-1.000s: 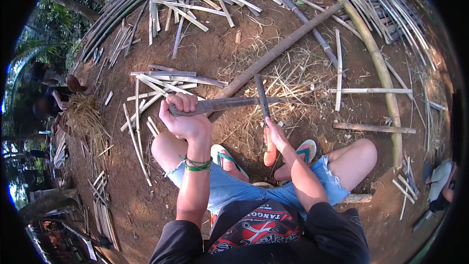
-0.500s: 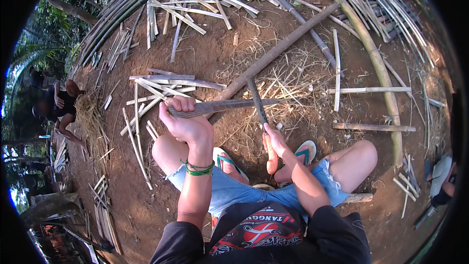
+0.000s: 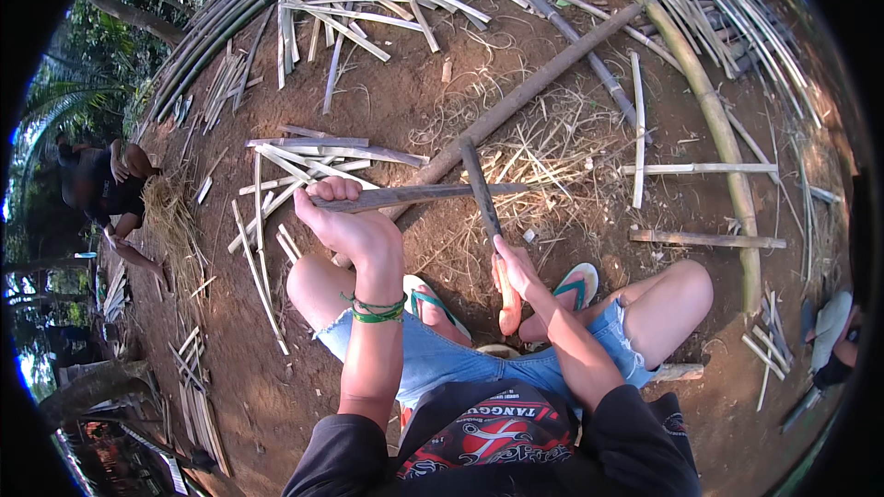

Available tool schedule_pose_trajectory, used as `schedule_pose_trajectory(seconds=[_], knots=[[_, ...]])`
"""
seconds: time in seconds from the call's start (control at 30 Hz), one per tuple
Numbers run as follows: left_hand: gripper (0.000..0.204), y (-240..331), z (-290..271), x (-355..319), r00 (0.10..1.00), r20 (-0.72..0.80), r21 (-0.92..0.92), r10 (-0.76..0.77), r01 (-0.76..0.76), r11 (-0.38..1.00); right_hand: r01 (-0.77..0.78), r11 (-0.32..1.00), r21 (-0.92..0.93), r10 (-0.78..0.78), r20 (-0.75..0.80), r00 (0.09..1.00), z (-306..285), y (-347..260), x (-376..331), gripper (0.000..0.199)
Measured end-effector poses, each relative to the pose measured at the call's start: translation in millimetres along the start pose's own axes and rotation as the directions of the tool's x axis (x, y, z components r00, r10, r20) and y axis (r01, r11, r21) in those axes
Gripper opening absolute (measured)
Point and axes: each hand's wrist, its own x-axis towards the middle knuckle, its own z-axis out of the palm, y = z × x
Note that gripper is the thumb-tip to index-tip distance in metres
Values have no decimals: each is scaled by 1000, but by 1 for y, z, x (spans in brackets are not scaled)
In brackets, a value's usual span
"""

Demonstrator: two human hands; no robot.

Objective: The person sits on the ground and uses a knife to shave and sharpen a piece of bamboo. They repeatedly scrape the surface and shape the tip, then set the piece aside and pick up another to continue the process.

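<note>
Held in front of me is a dark, tapering bamboo slat (image 3: 414, 196), its left end in the closed fingers of my left hand (image 3: 345, 225). My right hand (image 3: 517, 269) is wrapped round the orange-brown wooden handle of a machete (image 3: 481, 186). Its dark blade points away from me and crosses the slat near the slat's narrow right end. Whether the edge is cutting into the slat cannot be made out. Below and beyond both hands, a long round pole (image 3: 525, 97) lies slantwise on the ground.
Pale split strips (image 3: 313, 161) lie left of the pole, with a larger pile of strips (image 3: 396, 0) farther off. Shavings (image 3: 543, 156) litter the soil ahead. A long bamboo pole (image 3: 714, 101) curves along the right. Another person (image 3: 106, 189) crouches at the far left beside straw-like fibre (image 3: 170, 216).
The machete has shifted slightly left, and both hands have moved a little while keeping their grip. At the far left, the other person's body and arm have changed position.
</note>
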Motion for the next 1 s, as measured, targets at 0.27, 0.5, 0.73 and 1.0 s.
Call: schedule_pose_trajectory(seconds=[0.27, 0.5, 0.73, 1.0], knots=[[37, -8, 10, -11, 997, 27, 7, -69, 69, 998, -25, 994, 105, 55, -287, 956, -41, 35, 38, 60], [39, 6, -13, -12, 922, 366, -61, -128, 161, 985, 414, 845, -339, -440, -1, 898, 29, -53, -38, 34], [31, 18, -25, -12, 729, 657, 53, -194, 212, 976, 469, 739, -483, -556, -45, 830, 18, -57, -70, 32], [33, 14, -27, -10, 614, 757, 95, -224, 236, 967, 514, 348, -784, -792, 48, 609, 14, -54, -82, 30]])
